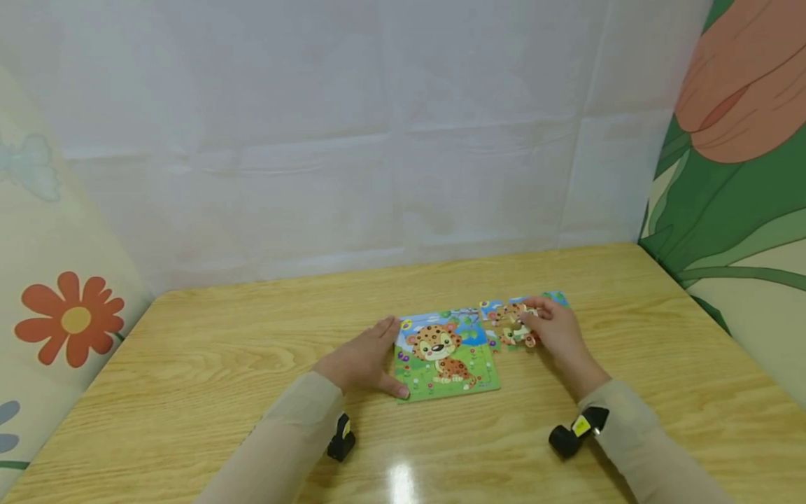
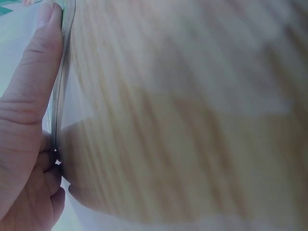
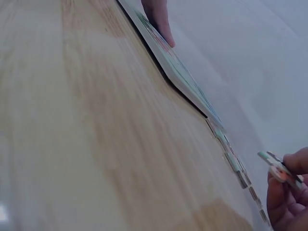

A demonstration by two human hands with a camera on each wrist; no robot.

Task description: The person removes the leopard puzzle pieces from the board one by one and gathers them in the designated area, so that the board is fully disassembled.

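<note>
A square jigsaw puzzle (image 1: 443,357) with a cartoon leopard cub on grass lies flat on the wooden table. Along its left side rests my left hand (image 1: 362,360), thumb on the near corner and fingers stretched toward the far corner. In the left wrist view the thumb (image 2: 31,82) lies against the board's edge. My right hand (image 1: 557,332) pinches a small jigsaw piece (image 3: 284,172) between thumb and fingers, raised above the table. Beneath and beside that hand, a partly joined group of jigsaw pieces (image 1: 494,315) shows leopard spots; the hand hides part of it.
The wooden table (image 1: 252,350) reaches back to a white cloth (image 1: 302,175). Painted flower panels (image 1: 743,210) stand at both sides. A black wrist camera (image 1: 569,437) is strapped on the right sleeve, and another (image 1: 342,439) on the left.
</note>
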